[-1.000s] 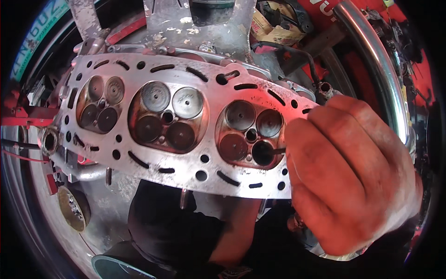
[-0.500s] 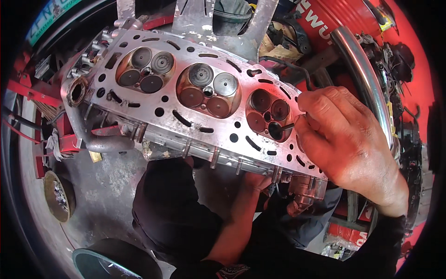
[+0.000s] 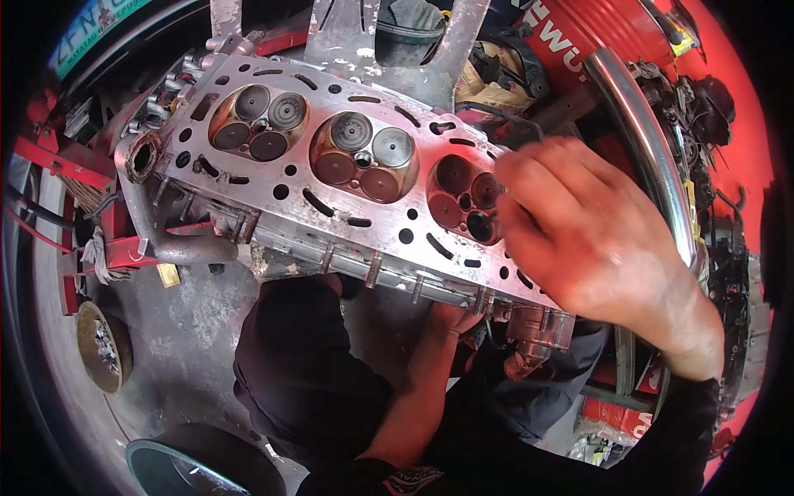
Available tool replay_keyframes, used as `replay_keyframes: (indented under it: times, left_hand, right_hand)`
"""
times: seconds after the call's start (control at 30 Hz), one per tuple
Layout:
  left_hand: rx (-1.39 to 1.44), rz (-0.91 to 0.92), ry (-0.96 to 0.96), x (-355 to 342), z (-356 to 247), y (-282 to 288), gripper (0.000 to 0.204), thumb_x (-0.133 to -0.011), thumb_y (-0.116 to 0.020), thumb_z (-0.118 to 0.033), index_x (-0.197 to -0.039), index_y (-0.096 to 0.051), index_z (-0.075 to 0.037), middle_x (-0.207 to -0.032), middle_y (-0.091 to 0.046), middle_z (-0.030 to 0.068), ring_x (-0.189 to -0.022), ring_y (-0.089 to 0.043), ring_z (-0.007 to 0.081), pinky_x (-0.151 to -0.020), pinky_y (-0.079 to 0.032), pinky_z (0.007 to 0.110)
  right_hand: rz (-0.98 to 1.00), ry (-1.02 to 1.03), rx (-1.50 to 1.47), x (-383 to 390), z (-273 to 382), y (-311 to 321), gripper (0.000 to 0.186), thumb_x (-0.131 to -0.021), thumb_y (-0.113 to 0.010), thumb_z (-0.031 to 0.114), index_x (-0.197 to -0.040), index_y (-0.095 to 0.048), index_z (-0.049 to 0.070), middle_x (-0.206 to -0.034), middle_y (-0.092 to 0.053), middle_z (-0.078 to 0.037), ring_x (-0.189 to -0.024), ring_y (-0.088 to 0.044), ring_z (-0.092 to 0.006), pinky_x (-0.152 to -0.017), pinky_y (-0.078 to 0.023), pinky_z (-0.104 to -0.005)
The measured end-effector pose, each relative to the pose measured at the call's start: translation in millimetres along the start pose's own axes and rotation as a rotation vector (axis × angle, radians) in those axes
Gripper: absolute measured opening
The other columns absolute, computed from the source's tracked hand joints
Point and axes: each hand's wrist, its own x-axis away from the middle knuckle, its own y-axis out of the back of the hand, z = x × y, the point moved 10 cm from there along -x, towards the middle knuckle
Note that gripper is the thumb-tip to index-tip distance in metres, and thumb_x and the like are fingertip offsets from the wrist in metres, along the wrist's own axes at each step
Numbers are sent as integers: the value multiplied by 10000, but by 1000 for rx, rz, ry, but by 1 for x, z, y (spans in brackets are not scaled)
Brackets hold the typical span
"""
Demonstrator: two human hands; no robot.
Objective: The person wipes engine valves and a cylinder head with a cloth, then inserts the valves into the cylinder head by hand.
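Observation:
A grey metal cylinder head [image 3: 273,174] is tilted across the view, its flat face up. Its three visible combustion chambers each hold several round valves; one chamber [image 3: 361,157] lies mid-face. My right hand [image 3: 595,223], blurred by motion, is closed over the right end of the face, its bent fingers beside the right chamber [image 3: 463,198] and partly covering it. What those fingers hold is hidden. My left hand [image 3: 455,318] is below the head's near edge, by the studs and a pipe fitting [image 3: 529,339]. The cylinder head and shadow hide its fingers.
A metal pipe [image 3: 186,248] curves off the left end. Grey metal uprights [image 3: 343,37] stand behind, with a red drum [image 3: 579,41] and a shiny tube [image 3: 649,149] at right. On the floor at left are a round pan [image 3: 103,347] and a dark basin [image 3: 198,463].
My right hand has shifted left and slightly up. The thin dark rod seen between its fingers at a valve no longer shows. The cylinder head appears slightly shifted left.

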Motion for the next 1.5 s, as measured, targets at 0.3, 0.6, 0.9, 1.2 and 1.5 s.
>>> replay_keyframes:
  times: [0.3, 0.6, 0.9, 1.2, 1.5]
  left_hand:
    - [-48, -46, -97, 1, -8, -18, 392, -968, -460, -360, -1263, -516, -108, -1130, -627, 87, -957, -625, 231, -782, -540, 399]
    - [-252, -109, -148, -5, -12, -38, 360, -976, -480, -377, -1194, -571, -105, -1065, -662, 65, -848, -656, 174, -701, -561, 317]
    - [-337, -215, -121, 2, -12, -44, 267, -960, -544, -305, -1136, -588, -109, -962, -655, -8, -716, -627, 77, -525, -494, 184]
    - [-322, -98, -85, -3, -7, -37, 348, -946, -585, -357, -1202, -564, -121, -1042, -636, -26, -868, -612, 66, -620, -499, 187]
    - [-344, -87, -166, -2, -14, -22, 410, -912, -617, -213, -1290, -521, -85, -1196, -614, 49, -1024, -616, 168, -711, -547, 242]
  right_hand:
    - [354, -45, 162, -13, -4, -14, 105, -710, -622, 86, -772, -637, 3, -973, -544, -118, -943, -577, -291, -820, -501, -383]
    - [53, -198, -158, 10, -33, -1, 244, -694, -632, 18, -935, -673, 10, -876, -563, -176, -840, -624, -358, -746, -517, -416]
    - [-269, -374, -334, 42, -39, 3, 303, -759, -762, 190, -982, -678, 3, -884, -657, -162, -771, -645, -361, -689, -529, -381]
    - [-48, -512, -331, 79, -16, -46, 411, -919, -605, 411, -1149, -685, 80, -1489, -355, -154, -1423, -237, -351, -1138, -176, -481]
    - [-145, -655, -426, 159, -8, -52, 776, -634, -862, 374, -1275, -556, 60, -1434, -386, -171, -1349, -332, -382, -1094, -289, -490]
